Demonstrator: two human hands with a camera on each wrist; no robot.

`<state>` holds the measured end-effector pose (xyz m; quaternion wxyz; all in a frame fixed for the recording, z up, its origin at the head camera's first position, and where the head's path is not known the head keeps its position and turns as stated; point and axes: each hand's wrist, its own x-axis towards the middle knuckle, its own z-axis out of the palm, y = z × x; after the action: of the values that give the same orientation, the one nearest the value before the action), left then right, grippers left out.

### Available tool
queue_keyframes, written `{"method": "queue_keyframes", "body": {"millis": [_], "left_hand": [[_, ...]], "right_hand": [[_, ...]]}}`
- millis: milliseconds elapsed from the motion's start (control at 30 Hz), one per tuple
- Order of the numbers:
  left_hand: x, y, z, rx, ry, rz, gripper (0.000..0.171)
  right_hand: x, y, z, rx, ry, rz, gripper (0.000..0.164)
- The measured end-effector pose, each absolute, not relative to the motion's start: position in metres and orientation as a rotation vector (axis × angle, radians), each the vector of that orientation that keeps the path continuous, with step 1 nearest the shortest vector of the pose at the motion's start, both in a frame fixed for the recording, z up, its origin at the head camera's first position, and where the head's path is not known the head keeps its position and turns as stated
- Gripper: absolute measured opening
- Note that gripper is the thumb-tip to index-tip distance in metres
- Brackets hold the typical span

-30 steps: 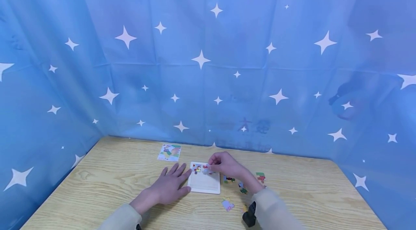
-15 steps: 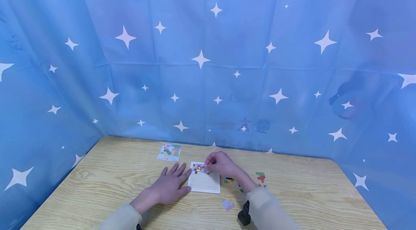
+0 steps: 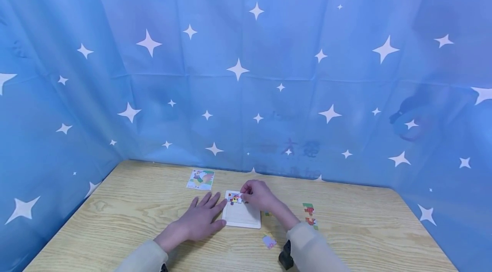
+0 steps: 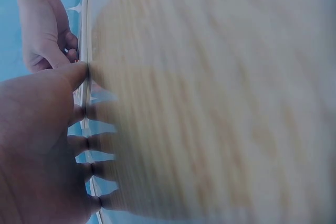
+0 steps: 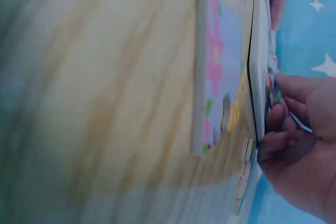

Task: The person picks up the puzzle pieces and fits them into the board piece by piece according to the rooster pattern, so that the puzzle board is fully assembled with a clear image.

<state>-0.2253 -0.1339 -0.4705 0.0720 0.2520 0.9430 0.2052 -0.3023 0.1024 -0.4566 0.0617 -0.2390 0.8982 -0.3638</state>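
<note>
A white puzzle tray [image 3: 242,215] lies on the wooden table, with a colourful puzzle piece [image 3: 232,198] in its upper left corner. My left hand [image 3: 200,220] rests flat with spread fingers; thumb and index finger touch the tray's left edge. My right hand [image 3: 262,197] is over the tray's upper right part. Its thumb and fingers pinch another puzzle piece [image 5: 272,88], held low at the tray beside the first; the fingers hide much of it. Nearer me lies a loose lilac piece with pink flowers [image 5: 218,66], just off the tray's lower right corner.
Behind the tray, to the left, lies a square picture card [image 3: 200,179]. Right of my right forearm are a green-and-red piece [image 3: 308,209] and an orange-red piece [image 3: 311,221]. Another piece [image 3: 267,213] peeks out beside the wrist. A blue star-patterned curtain [image 3: 238,105] hangs behind the table.
My right hand has shifted slightly left over the tray's top with its puzzle piece, bringing it up beside the corner piece. The left hand has stayed in place.
</note>
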Motion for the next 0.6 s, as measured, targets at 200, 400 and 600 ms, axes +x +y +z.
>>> {"method": "queue_keyframes", "body": {"millis": [200,400,600], "left_hand": [[-0.219,-0.132,-0.458,0.748,2.817,0.619,0.066],[-0.218,-0.132,-0.456,0.745,2.818,0.612,0.067],[-0.221,-0.133,-0.461,0.769,2.821,0.613,0.066]], "right_hand": [[-0.301,0.099,-0.458,-0.663,2.774,-1.064,0.003],[-0.298,0.095,-0.458,-0.637,2.821,-1.052,0.006],[-0.297,0.094,-0.458,-0.627,2.890,-1.014,0.007]]}}
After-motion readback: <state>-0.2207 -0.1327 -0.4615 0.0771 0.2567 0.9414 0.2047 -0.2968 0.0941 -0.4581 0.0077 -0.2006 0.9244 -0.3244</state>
